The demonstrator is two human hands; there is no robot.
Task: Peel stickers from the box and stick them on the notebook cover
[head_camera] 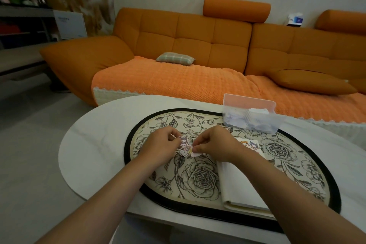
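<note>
Your left hand (161,142) and right hand (214,144) met above the middle of the oval placemat (287,154), a cream mat printed with grey roses and edged in a black band, which lay on the smooth white rounded table (95,144). Your left fingers were curled in, pinching the left edge of a die-cut cartoon sticker (184,145), purple and pink with a wavy white outline. Your right thumb and forefinger pinched a small white scrap of backing paper (195,153) at the sticker's lower right edge; it seemed partly peeled, though the view was too small to show how much of it was free. The notebook (235,184) lay flat on the mat just to the right of your hands, its plain white cover partly under your right forearm, with two small cartoon stickers (250,144) already on its far end. The box (257,123), rectangular and of clear frosted plastic with its lid standing open behind it, sat at the mat's far right edge holding a loose pile of pale sheets. Beyond the table stood an orange tufted sofa (198,45) with a nubby woven throw and a small plaid cushion (175,58)
</note>
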